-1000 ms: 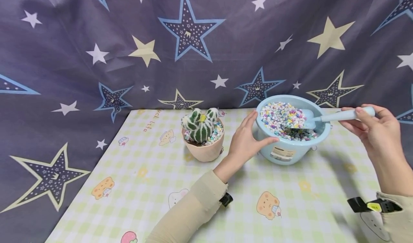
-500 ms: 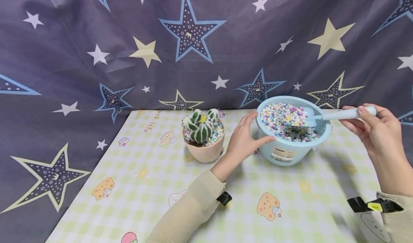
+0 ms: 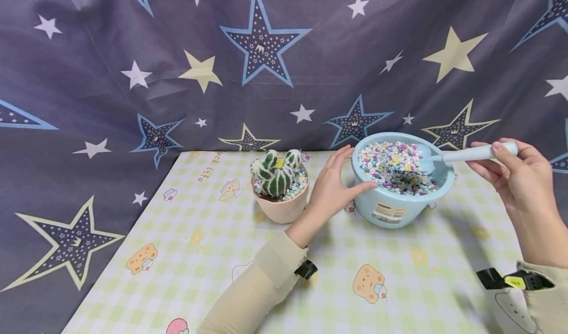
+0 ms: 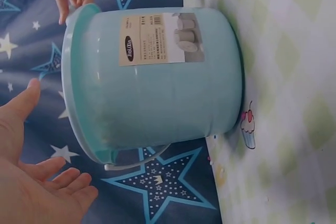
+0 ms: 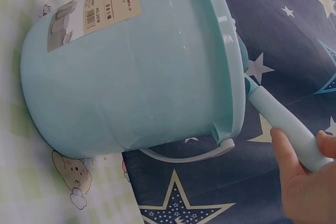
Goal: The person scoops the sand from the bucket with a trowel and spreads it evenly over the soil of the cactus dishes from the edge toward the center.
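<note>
A light blue bucket (image 3: 386, 208) with a paper label stands at the right of the table, full of small multicoloured pebbles (image 3: 381, 161). My right hand (image 3: 525, 181) grips the handle of a light blue hand shovel (image 3: 470, 154). Its blade lies inside the bucket, just over the pebbles and loaded with some of them. My left hand (image 3: 333, 188) is held at the bucket's left side, thumb and fingers spread. In the left wrist view a gap shows between the left hand (image 4: 37, 166) and the bucket rim (image 4: 73, 103).
A pinkish pot (image 3: 284, 208) holding a green-and-white cactus (image 3: 276, 179) and some coloured pebbles stands left of my left hand. A checked cloth (image 3: 186, 280) covers the table, and a dark star-patterned curtain (image 3: 306, 87) hangs behind. The bucket's handle (image 5: 194, 157) hangs down.
My left hand has drawn back slightly to the left, off the bucket rim. The shovel in my right hand has risen slightly with its load of pebbles.
</note>
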A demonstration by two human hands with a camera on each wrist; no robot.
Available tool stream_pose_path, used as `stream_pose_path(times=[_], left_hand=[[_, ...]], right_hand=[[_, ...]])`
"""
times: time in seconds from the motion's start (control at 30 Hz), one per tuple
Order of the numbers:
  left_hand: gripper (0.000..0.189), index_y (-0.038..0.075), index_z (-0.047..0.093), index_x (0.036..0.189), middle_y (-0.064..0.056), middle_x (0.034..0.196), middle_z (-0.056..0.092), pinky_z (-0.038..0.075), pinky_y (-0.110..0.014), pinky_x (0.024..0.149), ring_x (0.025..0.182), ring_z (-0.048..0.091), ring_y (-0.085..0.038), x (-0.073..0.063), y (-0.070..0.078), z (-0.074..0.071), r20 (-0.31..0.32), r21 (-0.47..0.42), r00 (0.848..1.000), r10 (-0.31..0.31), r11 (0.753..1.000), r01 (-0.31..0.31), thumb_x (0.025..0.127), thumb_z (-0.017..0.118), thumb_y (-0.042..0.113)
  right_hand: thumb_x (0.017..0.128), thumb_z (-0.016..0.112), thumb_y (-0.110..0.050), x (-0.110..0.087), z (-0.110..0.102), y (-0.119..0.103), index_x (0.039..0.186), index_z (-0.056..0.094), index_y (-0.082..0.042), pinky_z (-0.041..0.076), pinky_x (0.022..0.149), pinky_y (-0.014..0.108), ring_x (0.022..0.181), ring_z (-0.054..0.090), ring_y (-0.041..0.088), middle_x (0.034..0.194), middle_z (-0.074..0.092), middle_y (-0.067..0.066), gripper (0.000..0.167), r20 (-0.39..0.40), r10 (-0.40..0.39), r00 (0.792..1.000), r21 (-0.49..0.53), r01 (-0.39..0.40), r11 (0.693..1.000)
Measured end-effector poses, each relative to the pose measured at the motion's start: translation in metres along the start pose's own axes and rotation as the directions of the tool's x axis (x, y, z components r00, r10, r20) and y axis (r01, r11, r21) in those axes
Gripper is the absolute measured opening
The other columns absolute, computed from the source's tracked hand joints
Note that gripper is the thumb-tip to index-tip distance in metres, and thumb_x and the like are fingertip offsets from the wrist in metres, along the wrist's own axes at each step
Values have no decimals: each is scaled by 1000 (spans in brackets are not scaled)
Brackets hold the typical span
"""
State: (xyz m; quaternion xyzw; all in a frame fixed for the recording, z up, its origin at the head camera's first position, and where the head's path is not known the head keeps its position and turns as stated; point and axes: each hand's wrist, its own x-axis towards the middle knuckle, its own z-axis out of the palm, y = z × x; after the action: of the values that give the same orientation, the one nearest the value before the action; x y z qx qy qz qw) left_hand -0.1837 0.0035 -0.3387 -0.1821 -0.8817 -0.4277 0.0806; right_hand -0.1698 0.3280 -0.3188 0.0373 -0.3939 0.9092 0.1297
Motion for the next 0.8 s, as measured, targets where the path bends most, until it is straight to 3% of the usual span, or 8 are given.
stream_pose_path(times=[0.4, 0.8], left_hand=[[89, 20, 43, 151, 7, 160, 37, 39, -39, 118, 145, 42, -19, -1, 2, -9, -52, -25, 999, 11, 1000, -12, 77, 84, 47], [85, 19, 46, 149, 4, 159, 40, 38, -43, 119, 145, 42, -21, -5, 3, -21, -64, -39, 998, 29, 999, -32, 77, 84, 45]], right_hand=[[97, 53, 8, 1, 10, 1, 102, 57, 4, 62, 68, 41, 78, 76, 34, 88, 75, 24, 8, 7, 12, 1000, 21, -12, 1000], [98, 50, 11, 1, 22, 3, 100, 57, 5, 62, 68, 43, 78, 76, 36, 89, 75, 26, 10, 27, 28, 999, 63, -30, 998]])
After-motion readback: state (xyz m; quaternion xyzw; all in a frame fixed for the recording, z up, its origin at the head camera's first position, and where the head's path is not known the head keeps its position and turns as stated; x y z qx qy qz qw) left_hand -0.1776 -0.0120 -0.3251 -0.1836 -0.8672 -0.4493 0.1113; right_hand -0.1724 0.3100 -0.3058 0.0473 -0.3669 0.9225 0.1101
